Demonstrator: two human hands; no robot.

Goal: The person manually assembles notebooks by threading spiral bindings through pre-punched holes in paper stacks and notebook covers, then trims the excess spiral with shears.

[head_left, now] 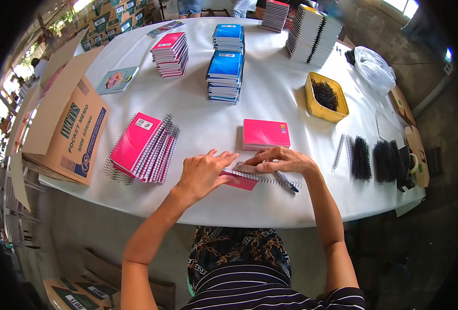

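A small pink notebook [242,183] is tilted at the near middle of the table, a spiral coil [275,181] running along its upper edge and sticking out to the right. My left hand [202,173] is closed on the notebook's left end, its thumb across the pages. At the coil, the bent fingers of my right hand [286,159] are closed; a greyish covering shows around one finger, and their exact hold is partly hidden. A blue pen [287,182] lies under my right wrist. Just beyond my hands sits a stack of pink notebooks [265,134].
Spiral-bound pink notebooks [138,142] and an open carton [76,132] stand left. Blue [225,64] and pink [169,54] notebook stacks stand farther back. To the right are a yellow tub [311,106] of black coils, bundled coils [361,157] and a plastic bag [373,70].
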